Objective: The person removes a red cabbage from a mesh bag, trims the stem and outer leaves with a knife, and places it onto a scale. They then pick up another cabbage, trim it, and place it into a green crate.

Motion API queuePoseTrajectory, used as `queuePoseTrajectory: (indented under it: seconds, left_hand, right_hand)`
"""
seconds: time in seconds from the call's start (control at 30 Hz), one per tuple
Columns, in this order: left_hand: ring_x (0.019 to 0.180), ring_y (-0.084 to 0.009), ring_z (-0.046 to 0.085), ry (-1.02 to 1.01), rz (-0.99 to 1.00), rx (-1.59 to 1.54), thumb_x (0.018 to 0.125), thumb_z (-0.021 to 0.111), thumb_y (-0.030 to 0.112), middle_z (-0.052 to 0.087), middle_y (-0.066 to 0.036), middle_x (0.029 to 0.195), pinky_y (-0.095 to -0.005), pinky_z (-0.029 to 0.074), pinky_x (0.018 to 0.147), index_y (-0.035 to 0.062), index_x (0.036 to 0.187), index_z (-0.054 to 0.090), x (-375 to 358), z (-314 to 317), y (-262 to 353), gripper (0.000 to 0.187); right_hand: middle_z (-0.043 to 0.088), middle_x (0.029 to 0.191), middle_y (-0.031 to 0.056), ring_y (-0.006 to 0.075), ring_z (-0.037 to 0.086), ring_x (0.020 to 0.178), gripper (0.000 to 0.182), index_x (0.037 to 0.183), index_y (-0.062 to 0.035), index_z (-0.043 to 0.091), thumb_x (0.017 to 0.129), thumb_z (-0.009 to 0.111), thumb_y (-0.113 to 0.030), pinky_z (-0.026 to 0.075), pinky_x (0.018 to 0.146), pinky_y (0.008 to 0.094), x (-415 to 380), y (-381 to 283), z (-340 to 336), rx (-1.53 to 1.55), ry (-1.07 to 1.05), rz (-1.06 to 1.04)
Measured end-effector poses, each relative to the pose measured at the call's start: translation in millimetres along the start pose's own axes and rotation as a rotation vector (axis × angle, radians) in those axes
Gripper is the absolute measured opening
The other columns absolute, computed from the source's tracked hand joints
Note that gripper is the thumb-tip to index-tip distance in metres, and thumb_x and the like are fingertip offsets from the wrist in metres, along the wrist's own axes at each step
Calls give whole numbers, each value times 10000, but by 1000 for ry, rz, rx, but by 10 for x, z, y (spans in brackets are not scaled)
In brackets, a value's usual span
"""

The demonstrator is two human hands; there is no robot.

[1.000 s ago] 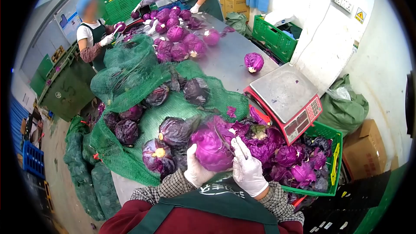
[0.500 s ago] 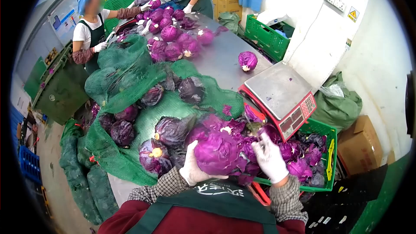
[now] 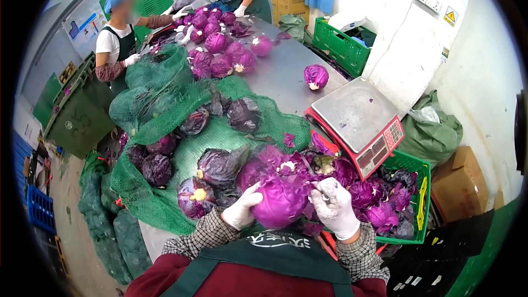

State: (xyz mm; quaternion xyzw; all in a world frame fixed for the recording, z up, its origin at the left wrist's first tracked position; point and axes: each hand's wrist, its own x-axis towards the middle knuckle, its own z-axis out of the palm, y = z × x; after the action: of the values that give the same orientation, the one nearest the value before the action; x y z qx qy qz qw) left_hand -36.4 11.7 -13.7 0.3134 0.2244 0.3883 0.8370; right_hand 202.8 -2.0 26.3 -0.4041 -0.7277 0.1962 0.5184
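My left hand (image 3: 242, 209), in a white glove, grips the left side of a bright purple cabbage (image 3: 280, 200) held just in front of my apron. At the cabbage's right edge is my gloved right hand (image 3: 335, 209), its fingers curled closed against the ragged outer leaves. What lies inside those fingers is too small to make out. Behind the held cabbage are more trimmed cabbage and loose leaves (image 3: 297, 165). To the left, several dark untrimmed cabbages (image 3: 196, 191) lie on a green mesh sack (image 3: 192, 148).
A red-framed scale (image 3: 355, 118) stands on the metal table (image 3: 286, 74), beside a lone cabbage (image 3: 316, 77). Below it, a green crate (image 3: 421, 209) holds leaves. Two co-workers stand at the far end near a cabbage pile (image 3: 220, 49). Full mesh sacks (image 3: 132, 244) stand on the floor at left.
My right hand has moved slightly left and down, from over the loose leaves to the held cabbage's edge. The cabbage has turned, now showing a smoother side, and my left hand has shifted its grip.
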Motion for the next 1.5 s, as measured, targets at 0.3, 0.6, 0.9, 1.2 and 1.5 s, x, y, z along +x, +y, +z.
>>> queuePoseTrajectory:
  seconds: [0.3,0.6,0.9,1.2,1.5]
  left_hand:
    - [1274,-277,463,120,319,1129,596,880,358,467,-189,1344,-376,366,1092,-33,1411,341,50,125,273,1052]
    - [1239,-413,474,-143,563,1751,564,851,436,462,-257,1346,-447,415,1047,-50,1365,403,311,441,207,1039]
    - [1255,-370,445,-137,628,1200,587,859,378,470,-229,1295,-441,369,1087,-34,1327,419,1944,1124,310,954]
    - [1339,-345,395,58,402,1479,575,868,480,414,-250,1391,-401,332,1124,-69,1413,337,3496,718,265,1134]
    - [1392,-314,339,213,598,1257,751,816,403,334,-247,1491,-376,303,1138,-69,1459,280,2928,338,1311,1005]
  right_hand:
    - [607,992,84,166,603,887,526,1257,-31,571,802,793,-174,510,772,277,-18,-64,-272,-5,-173,328]
    - [657,903,103,225,684,806,270,1136,-60,636,867,639,-83,558,658,327,-73,-9,-44,-61,48,96]
    - [593,936,114,214,590,845,360,1180,40,531,899,671,-136,507,712,320,-1374,545,-830,-137,608,786]
    - [546,654,-44,37,474,547,138,1018,-44,675,956,604,-145,387,507,224,-1542,105,122,454,484,986]
    - [587,1097,121,224,642,887,328,1222,-22,554,920,616,-132,518,793,326,-1058,445,200,169,-155,693]
